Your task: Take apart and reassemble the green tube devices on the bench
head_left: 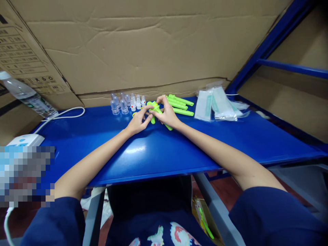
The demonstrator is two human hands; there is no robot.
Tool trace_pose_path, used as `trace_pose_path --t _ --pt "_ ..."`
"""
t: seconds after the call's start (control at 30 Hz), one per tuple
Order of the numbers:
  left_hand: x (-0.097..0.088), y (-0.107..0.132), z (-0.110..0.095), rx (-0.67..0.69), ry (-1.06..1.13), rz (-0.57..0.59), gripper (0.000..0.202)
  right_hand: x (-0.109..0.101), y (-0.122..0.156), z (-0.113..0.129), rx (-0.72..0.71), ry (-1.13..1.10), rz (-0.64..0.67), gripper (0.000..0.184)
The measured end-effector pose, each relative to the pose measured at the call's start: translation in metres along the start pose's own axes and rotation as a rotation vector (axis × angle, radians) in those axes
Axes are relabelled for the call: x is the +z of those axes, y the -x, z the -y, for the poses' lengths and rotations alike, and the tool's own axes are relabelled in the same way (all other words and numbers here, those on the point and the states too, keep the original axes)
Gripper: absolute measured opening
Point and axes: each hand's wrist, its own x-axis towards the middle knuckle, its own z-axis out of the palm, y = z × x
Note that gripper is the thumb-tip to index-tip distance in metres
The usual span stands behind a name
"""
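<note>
Both hands meet near the back of the blue table, around bright green plastic pieces. My left hand [137, 123] has its fingers and thumb closed on a green stick-shaped piece [153, 120] that hangs downward. My right hand [168, 114] pinches at the yellowish upper end of the green parts, and another green stick [168, 127] sticks out beneath its palm. Fingers hide how the pieces meet. Several similar green sticks [185, 112] lie just right of the right hand. Left of the hands stand clear plastic caps [124, 108] and small white-and-clear nozzles [138, 102], some with red dots.
Clear plastic packets [223, 104] lie at the table's right. A water bottle [33, 97] leans at the left, near a white power strip [28, 139] and its cable. Cardboard [153, 51] walls the back; a blue metal frame [258, 63] rises on the right.
</note>
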Motion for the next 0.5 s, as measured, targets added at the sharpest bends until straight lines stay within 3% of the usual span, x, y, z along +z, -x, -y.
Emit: trace_pose_path --t 0.5 --pt "0.0007 0.0011 0.0020 0.025 -0.007 0.003 0.036 -0.0038 -0.0018 -0.0011 -0.048 0.001 0.060 0.048"
